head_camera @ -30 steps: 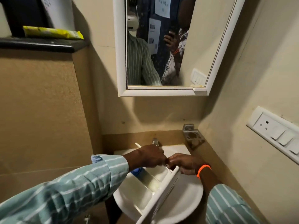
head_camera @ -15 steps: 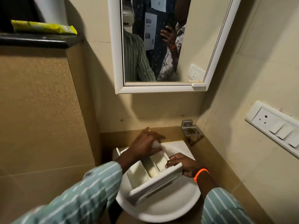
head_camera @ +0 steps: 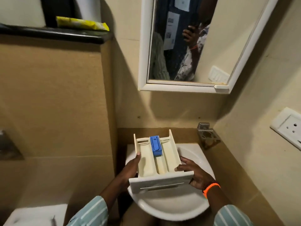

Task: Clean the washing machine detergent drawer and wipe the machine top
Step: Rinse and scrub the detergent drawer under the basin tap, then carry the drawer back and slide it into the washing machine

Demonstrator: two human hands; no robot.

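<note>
beige bathroom walls close around a white sink (head_camera: 171,207), over which the left hand (head_camera: 130,168) and right hand (head_camera: 197,175) clasp the detergent drawer (head_camera: 158,162) by its sides, so a wet grip could likely drop it into the basin.

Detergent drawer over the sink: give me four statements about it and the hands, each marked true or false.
1. Both hands hold the detergent drawer, the left hand and right hand on opposite sides. True.
2. The drawer lies flat in the sink bowl. False: it is held above the bowl.
3. A blue insert sits in the middle compartment. True.
4. The orange wristband is on the left wrist. False: the right wrist.
</note>
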